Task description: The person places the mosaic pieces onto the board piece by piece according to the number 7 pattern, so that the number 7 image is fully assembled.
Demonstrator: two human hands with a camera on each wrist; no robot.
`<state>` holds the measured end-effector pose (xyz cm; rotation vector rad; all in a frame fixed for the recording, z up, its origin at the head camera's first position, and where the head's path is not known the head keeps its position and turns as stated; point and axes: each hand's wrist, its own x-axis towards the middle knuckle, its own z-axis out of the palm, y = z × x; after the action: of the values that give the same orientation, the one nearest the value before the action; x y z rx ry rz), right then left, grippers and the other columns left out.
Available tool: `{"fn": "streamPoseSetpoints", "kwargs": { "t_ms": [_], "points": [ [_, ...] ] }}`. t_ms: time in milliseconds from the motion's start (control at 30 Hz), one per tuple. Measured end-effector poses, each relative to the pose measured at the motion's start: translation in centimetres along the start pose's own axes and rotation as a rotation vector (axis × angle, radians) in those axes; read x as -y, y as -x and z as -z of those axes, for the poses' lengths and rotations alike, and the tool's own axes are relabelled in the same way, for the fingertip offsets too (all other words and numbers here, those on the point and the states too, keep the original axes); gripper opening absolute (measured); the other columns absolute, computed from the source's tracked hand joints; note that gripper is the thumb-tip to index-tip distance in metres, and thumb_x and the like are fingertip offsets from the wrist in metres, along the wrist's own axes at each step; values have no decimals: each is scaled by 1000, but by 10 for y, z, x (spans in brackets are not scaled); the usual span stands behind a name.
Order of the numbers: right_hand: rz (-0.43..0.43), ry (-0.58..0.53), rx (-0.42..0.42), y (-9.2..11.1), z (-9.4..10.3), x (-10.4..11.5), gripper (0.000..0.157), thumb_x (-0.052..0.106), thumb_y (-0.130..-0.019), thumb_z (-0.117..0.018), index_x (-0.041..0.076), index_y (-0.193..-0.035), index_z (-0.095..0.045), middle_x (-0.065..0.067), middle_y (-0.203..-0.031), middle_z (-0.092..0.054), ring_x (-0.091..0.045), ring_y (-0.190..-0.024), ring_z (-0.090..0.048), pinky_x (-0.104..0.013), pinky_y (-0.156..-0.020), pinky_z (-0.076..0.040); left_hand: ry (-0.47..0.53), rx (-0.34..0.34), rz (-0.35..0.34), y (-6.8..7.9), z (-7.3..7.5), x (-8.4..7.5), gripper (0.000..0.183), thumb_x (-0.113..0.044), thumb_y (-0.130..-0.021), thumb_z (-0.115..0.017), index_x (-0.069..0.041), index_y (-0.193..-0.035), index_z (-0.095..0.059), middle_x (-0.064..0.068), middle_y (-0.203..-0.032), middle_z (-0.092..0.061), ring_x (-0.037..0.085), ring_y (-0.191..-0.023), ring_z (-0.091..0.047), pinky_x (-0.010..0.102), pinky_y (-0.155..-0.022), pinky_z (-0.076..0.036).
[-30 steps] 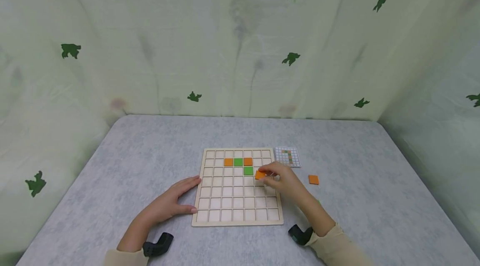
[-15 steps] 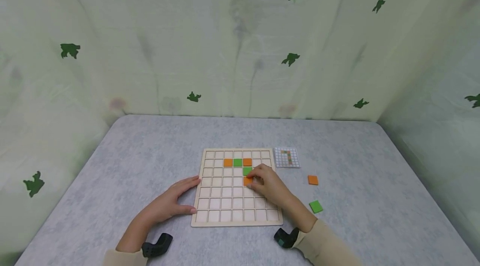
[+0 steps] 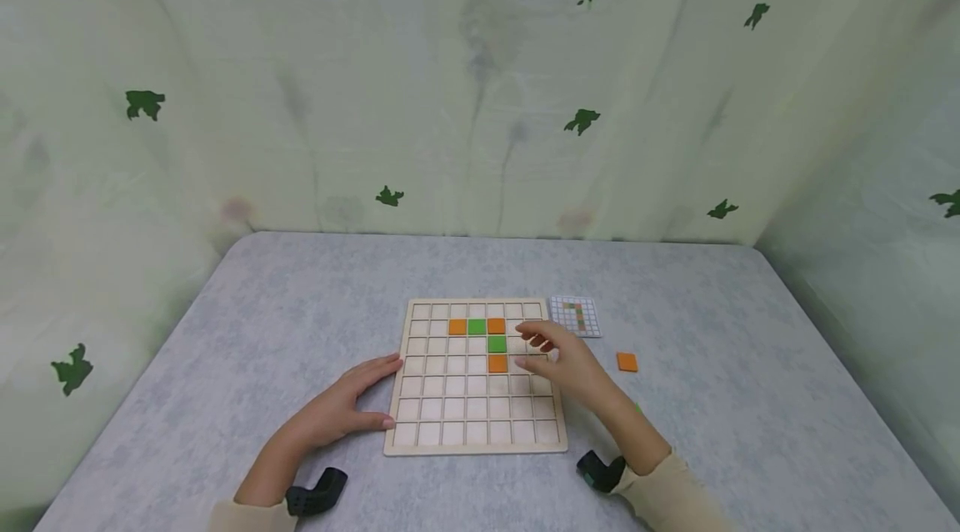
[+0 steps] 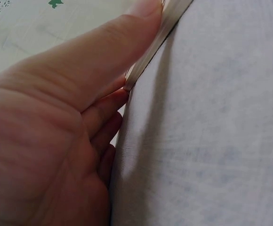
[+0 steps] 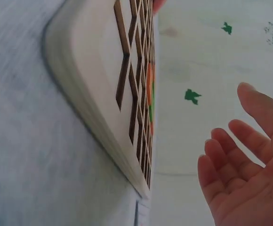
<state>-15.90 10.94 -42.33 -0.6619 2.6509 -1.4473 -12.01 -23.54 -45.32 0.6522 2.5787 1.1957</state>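
A wooden grid board [image 3: 453, 410] lies on the table with orange and green square tiles in some cells. Three of them, two orange and one green, form a row near the top. Below the row's right end sit a green tile [image 3: 497, 344] and an orange tile [image 3: 497, 363]. My left hand [image 3: 341, 403] touches the board's left edge with fingertips and thumb, its fingers extended. Over the board's right side hovers my right hand [image 3: 562, 357], thumb and fingers apart with nothing between them. In the right wrist view that hand [image 5: 249, 160] is clear of the board.
A small printed pattern card [image 3: 588, 307] lies at the board's upper right. One loose orange tile [image 3: 627, 362] is on the table [image 3: 712, 399] to the right. A sliver of a green tile [image 3: 638, 407] shows beside my right forearm, which hides the remainder.
My right hand carried an orange tile leftward into the cell below the green one, let go of it, and drew back to the right. My left hand stayed at the board's edge.
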Motion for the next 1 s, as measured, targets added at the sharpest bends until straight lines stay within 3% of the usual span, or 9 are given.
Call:
{"fn": "streamPoseSetpoints", "kwargs": {
  "t_ms": [200,400,767,900,1000],
  "points": [
    [33,36,-37,31,29,-8,45,21,-79,-70,11,-121,-55,-7,-113,-57,-23,-99,-51,-45,-83,-43,8,1,1,0,0,-2,80,-39,-73,-72,-7,-138,-37,15,-142,-28,39,-129,-19,59,-97,-19],
    [47,100,-44,63,52,-22,45,25,-79,-69,11,-119,-56,-4,-113,-58,-21,-100,-51,-41,-82,-42,9,4,0,-1,0,-2,80,-39,-73,-71,-6,-138,-36,15,-142,-28,40,-129,-19,59,-97,-19],
    [-218,125,97,94,75,-55,46,29,-72,-74,13,-112,-59,-2,-114,-54,-24,-104,-50,-43,-85,-41,4,-2,15,0,-1,-1,82,-39,-72,-72,-7,-138,-36,16,-142,-29,40,-129,-20,59,-97,-19],
    [-257,106,144,97,82,-60,45,25,-71,-75,12,-110,-58,-5,-117,-52,-27,-109,-47,-46,-89,-39,8,-1,9,0,-1,-1,81,-39,-72,-72,-7,-138,-37,16,-142,-29,40,-129,-20,59,-97,-19],
    [-251,94,175,98,85,-62,42,19,-73,-75,9,-110,-58,-7,-114,-52,-26,-103,-49,-39,-86,-43,6,1,8,0,-1,-1,81,-39,-73,-72,-7,-138,-37,15,-142,-29,39,-129,-20,59,-97,-19]
  ]
}}
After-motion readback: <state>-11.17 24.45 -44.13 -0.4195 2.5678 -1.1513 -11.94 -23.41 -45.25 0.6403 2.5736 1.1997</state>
